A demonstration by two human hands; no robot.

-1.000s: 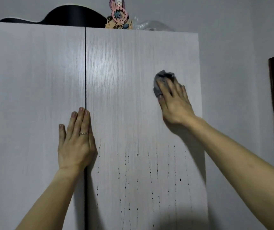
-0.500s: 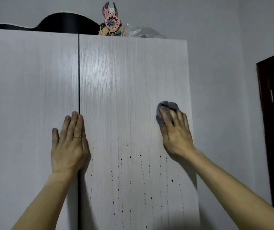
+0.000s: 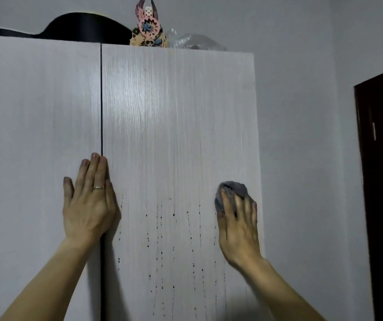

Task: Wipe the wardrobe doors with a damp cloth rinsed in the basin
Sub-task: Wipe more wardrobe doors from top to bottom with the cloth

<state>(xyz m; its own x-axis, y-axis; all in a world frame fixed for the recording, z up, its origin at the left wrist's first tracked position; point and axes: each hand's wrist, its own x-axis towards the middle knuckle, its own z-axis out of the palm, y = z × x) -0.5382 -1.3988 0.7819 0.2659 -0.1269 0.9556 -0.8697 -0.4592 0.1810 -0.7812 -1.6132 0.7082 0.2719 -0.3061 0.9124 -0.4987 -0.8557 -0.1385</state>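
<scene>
Left door (image 3: 35,135): no drips seen, judged not yet wiped. Pressed flat over the centre seam, fingers straight, holding nothing: left hand (image 3: 88,200). Right door (image 3: 176,123): sheen on upper half, dark drips (image 3: 174,251) down lower half, judged partly wiped. Bunched under the right hand (image 3: 239,223), gripped against the door's right edge: grey cloth (image 3: 237,189). Basin not in view.
</scene>
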